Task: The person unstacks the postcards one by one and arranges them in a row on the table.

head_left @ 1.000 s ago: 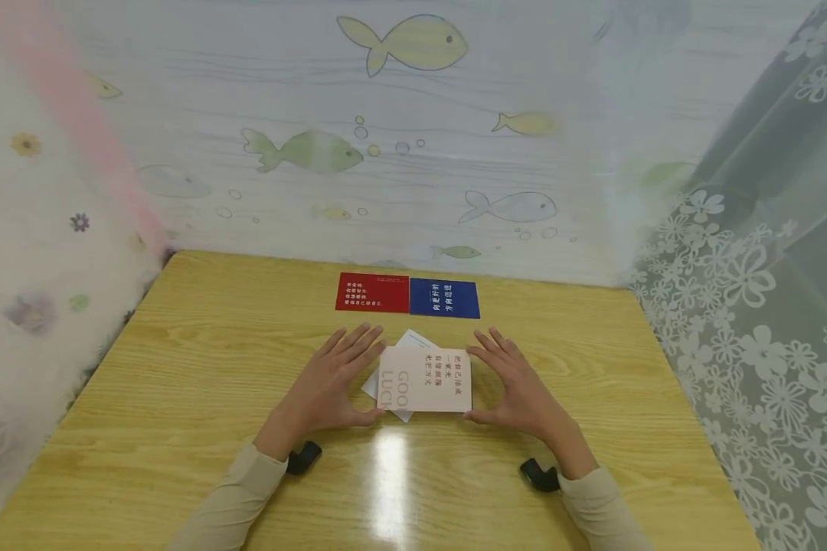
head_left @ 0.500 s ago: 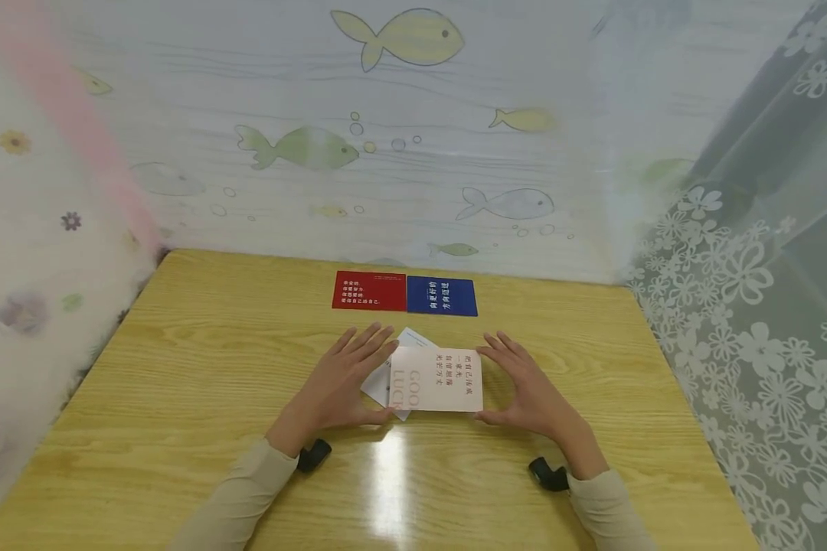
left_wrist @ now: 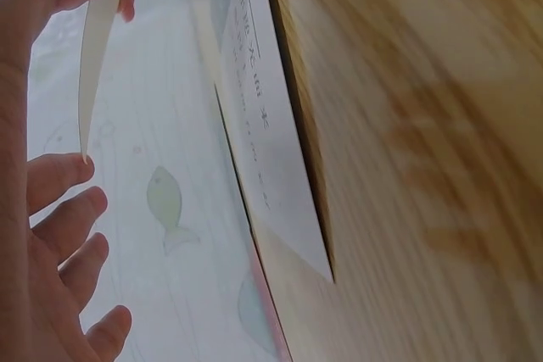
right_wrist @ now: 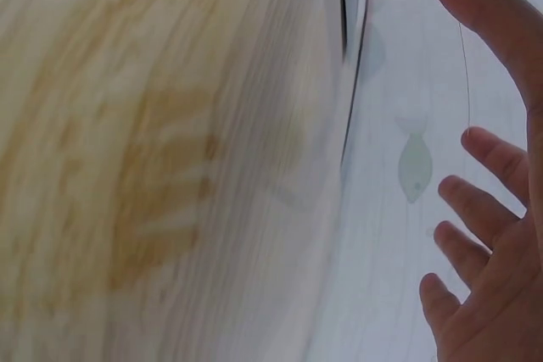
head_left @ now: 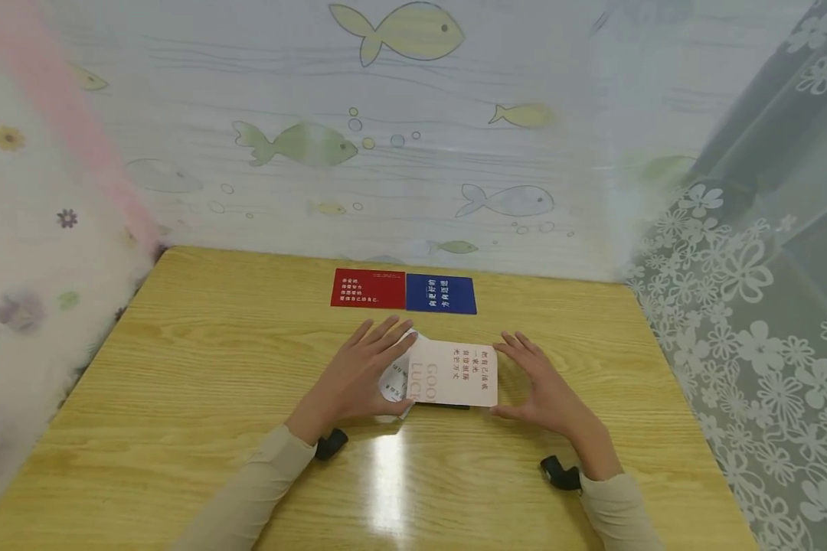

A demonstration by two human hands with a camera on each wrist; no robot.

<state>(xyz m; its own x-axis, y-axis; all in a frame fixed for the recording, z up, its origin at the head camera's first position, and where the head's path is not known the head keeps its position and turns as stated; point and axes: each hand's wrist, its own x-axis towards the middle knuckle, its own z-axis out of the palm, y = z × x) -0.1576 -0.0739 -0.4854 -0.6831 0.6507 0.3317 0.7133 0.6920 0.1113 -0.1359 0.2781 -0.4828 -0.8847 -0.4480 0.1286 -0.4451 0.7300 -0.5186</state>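
Note:
My left hand (head_left: 358, 375) and right hand (head_left: 550, 394) hold a pale pink card (head_left: 455, 375) between them, thumb and index fingertip of each at the corners of its short ends. Grey-pink "GOO" and "LUCK" lettering and dark red Chinese characters show on its face. In the left wrist view the pink card (left_wrist: 97, 48) is raised, slightly bowed, above the table. Below it lies a white card (left_wrist: 263, 116) with printed characters, turned at an angle and partly hidden in the head view. A dark edge (head_left: 448, 406) peeks out under the pink card's near side.
A red card (head_left: 367, 288) and a blue card (head_left: 441, 294) lie side by side farther back on the wooden table (head_left: 214, 344). Behind stands a fish-patterned curtain (head_left: 420, 176); floral lace fabric (head_left: 758, 367) hangs at the right.
Both hands have carried the pink card to the right and lifted it. More of the white card below now shows at the left, and a dark edge has come into view underneath.

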